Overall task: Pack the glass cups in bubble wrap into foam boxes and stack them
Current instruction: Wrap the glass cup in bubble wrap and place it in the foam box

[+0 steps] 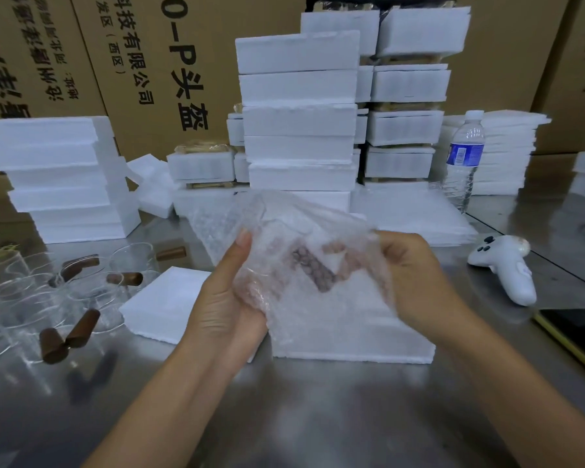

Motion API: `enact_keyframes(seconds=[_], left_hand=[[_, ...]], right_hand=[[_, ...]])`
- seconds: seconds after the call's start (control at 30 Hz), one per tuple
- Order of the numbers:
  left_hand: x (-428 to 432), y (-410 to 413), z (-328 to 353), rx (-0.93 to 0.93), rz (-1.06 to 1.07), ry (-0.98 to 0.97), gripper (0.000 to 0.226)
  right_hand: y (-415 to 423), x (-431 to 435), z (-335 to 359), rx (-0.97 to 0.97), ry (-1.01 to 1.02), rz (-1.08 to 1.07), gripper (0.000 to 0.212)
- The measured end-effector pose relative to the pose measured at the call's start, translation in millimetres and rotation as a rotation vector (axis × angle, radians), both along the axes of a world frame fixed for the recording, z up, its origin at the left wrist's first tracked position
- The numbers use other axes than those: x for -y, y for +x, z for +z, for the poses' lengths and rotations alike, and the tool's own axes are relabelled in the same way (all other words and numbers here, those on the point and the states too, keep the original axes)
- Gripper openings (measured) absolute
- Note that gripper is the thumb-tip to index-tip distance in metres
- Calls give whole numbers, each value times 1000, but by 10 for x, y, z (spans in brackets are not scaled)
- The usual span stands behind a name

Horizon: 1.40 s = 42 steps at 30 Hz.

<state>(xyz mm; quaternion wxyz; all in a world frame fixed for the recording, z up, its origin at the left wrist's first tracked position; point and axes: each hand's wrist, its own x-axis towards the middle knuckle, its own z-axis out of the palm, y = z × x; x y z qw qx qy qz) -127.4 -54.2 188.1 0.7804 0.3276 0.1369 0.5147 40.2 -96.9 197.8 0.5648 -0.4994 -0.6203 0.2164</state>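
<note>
Wrapped cup (313,270) inside bubble wrap (294,231), centre: only brown handle shows, blurred. Right hand (416,282) fingers blurred behind the wrap. Phone (578,336), 4 o'clock, cut by right edge. Glass cups (24,298), 9 o'clock, cut by left edge, count unclear. Water bottle (463,160) label, 2 o'clock, unreadable.

My left hand (223,298) and right hand (416,282) are both bare, and so are my wrists. My left forearm (169,400) and right forearm (520,383) are bare right to the near edge of the view, slim and smooth. The thumbnail (245,236) on my left hand is plain, with a rounded tip. Fine creases cross my right knuckles.
</note>
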Motion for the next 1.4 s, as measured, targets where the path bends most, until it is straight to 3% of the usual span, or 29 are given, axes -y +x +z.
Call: enact_keyframes(seconds=[0.07, 0.13, 0.17, 0.23, 0.33, 0.37, 0.47, 0.63, 0.8, 0.9, 1.03, 1.23, 1.4], left_hand=[[-32, -23, 22, 87, -29, -47, 41], [-59, -67, 30, 153, -24, -83, 68], [-83, -84, 17, 174, -12, -106, 76], [-119, -92, -13, 179, 1, -137, 70], [-127, -86, -26, 162, -11, -168, 68], [-137, -80, -37, 161, -18, -175, 69], [-147, -94, -59, 151, -28, -166, 68], [-94, 9, -69, 83, -51, -173, 72], [9, 129, -87, 38, -27, -158, 47], [41, 158, -103, 39, -69, -141, 61], [33, 156, -116, -4, -125, -4, 46], [43, 120, -155, -481, 19, 418, 109], [95, 102, -148, -644, 64, 728, 90]], right_hand=[[24, 5, 27, -205, 157, -82, 46], [27, 12, 47, -274, 210, -122, 54], [28, 14, 46, -283, 172, -60, 61], [48, 1, -2, -207, 36, 105, 71], [56, 1, -77, 50, -108, 277, 67], [44, 3, -88, 84, -118, 280, 58], [36, -19, -72, -77, 6, 211, 15], [91, -3, 8, -271, 121, 119, 10], [121, 17, 78, -437, 199, 19, 11], [177, 31, 99, -556, 192, -23, 21], [191, 45, 128, -662, 194, -31, 7], [189, 62, 178, -868, 190, -25, 10], [183, 68, 166, -805, 155, -15, 13]])
